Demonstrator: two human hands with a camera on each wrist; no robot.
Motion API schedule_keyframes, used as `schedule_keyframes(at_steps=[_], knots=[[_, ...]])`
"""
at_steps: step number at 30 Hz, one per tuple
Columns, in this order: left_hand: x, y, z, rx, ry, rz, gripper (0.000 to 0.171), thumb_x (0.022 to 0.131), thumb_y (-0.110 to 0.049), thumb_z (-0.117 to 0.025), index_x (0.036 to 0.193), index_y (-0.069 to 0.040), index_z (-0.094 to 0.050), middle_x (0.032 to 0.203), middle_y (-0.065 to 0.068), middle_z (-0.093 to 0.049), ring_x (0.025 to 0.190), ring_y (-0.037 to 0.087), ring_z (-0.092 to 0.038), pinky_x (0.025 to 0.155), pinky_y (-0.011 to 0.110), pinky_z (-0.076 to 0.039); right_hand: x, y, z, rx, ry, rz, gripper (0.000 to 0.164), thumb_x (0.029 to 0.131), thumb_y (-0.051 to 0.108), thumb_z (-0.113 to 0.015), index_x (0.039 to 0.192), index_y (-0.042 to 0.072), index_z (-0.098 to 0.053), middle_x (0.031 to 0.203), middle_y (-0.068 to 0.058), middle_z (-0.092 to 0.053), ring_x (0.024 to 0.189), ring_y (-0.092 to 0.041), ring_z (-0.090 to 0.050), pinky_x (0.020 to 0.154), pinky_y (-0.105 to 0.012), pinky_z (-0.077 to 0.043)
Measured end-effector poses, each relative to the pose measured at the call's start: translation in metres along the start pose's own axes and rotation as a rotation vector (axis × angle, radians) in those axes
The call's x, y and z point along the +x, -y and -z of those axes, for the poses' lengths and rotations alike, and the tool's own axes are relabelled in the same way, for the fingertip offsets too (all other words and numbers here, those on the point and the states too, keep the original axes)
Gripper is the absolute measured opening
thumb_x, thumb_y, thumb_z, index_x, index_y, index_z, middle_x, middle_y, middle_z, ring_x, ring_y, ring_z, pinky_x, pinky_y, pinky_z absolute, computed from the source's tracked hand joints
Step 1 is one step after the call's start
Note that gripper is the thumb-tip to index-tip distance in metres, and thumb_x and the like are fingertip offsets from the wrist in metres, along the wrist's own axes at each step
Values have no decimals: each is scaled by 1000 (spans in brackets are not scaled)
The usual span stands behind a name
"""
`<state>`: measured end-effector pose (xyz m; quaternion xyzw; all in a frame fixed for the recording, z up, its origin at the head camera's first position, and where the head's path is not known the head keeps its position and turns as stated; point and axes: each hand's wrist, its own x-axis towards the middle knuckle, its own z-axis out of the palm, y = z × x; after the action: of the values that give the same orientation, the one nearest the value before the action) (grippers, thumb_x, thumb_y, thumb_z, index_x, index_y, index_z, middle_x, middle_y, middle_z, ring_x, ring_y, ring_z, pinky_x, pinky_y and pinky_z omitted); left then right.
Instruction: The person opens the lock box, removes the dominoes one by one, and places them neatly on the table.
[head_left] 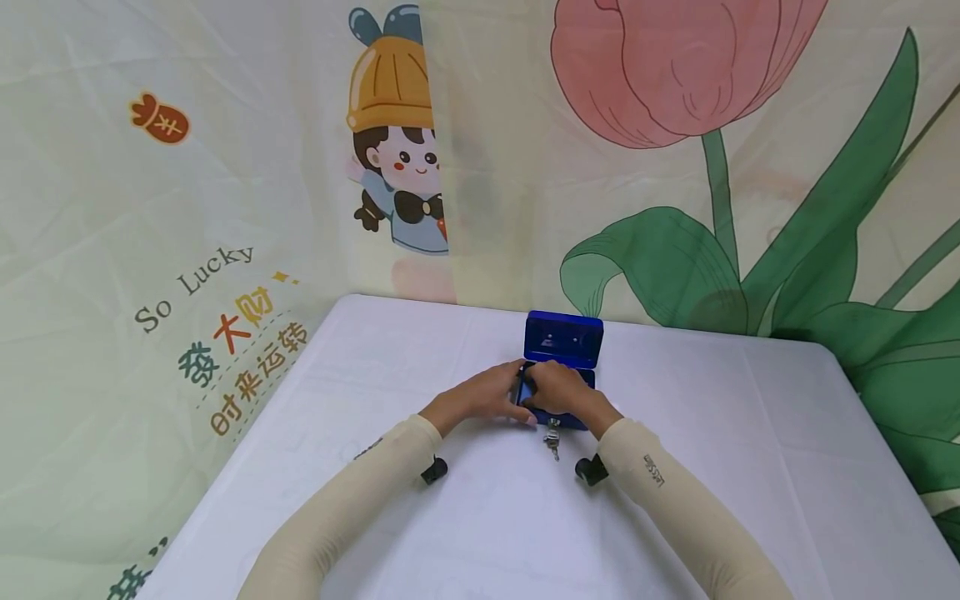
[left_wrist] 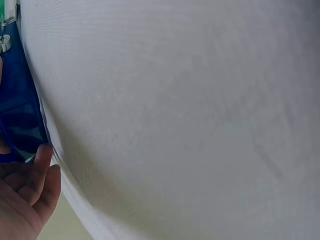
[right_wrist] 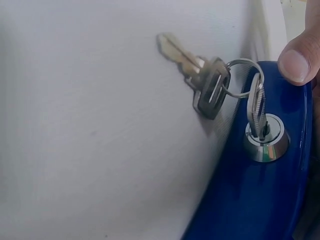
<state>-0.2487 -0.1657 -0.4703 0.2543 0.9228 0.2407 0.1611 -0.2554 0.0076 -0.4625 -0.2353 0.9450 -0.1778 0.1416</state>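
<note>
A blue metal cash box (head_left: 564, 340) stands on the table with its lid raised toward the back. My left hand (head_left: 491, 393) grips the box's left side, its thumb at the front left corner; the left wrist view shows its fingers (left_wrist: 42, 175) against the box edge. My right hand (head_left: 558, 388) reaches down into the box from the right with bent fingers. Its fingertips are hidden, so what they touch cannot be told. One key (right_wrist: 256, 107) sits in the round lock (right_wrist: 267, 142) on the box front, and a second key (right_wrist: 200, 75) hangs from the same ring.
A white cloth covers the table (head_left: 480, 517), whose back edge meets a printed curtain (head_left: 495, 167) with a large tulip and a cartoon figure. Small black wrist cameras (head_left: 435, 471) sit below both wrists, in front of the box.
</note>
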Motion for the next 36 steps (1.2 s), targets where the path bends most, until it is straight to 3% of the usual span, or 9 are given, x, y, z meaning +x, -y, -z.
schedule_keyframes(at_steps=[23,36], knots=[[1,2,-3,-8,-5,3,108,78,-54,-82,159,-8,-26,159,11,-40,145,25,-41,120,42,-34,-6,-1,1,-23,-8,-17,52,89,31,-78,133,7,-63,125,-12,-68,105,-26,-63,101,-49,-53],[0,0,-2,-7,-8,0,108,78,-54,-82,158,-8,-27,157,11,-43,143,24,-44,119,41,-36,-9,-4,3,-37,-43,4,50,87,33,-79,129,7,-66,121,-11,-71,102,-26,-66,99,-48,-55]])
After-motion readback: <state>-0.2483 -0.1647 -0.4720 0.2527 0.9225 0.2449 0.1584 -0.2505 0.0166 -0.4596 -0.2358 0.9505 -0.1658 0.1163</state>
